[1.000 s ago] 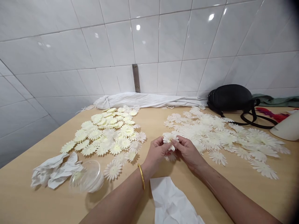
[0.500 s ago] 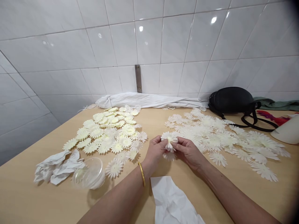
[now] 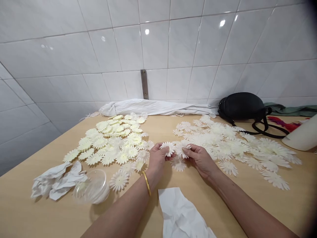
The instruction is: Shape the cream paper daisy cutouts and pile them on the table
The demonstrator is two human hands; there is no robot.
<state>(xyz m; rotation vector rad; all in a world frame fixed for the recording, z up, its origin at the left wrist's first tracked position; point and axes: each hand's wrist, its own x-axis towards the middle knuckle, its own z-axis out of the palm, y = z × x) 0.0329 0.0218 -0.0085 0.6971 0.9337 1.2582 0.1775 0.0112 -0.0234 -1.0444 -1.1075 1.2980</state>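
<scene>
My left hand (image 3: 158,157), with a gold bangle on its wrist, pinches a white daisy-shaped flower cutout (image 3: 168,149). Close beside it, my right hand (image 3: 196,157) grips another flower cutout (image 3: 182,147) between thumb and fingers. Below the two hands a single white flower (image 3: 178,164) lies on the table. To the left spreads a heap of pale yellow flower cutouts (image 3: 114,138). A wide heap of whiter ones (image 3: 230,140) covers the table to the right.
A clear plastic bowl (image 3: 92,188) stands at the left beside crumpled white paper (image 3: 58,180). Another white sheet (image 3: 183,215) lies at the front of the table (image 3: 44,218). Along the tiled wall rest a white cloth (image 3: 151,107) and a black bag (image 3: 241,105). A white cylinder (image 3: 303,134) is far right.
My hands have drawn apart: one stacked flower held between them has become two separate flowers, one in each hand. The view has shifted slightly.
</scene>
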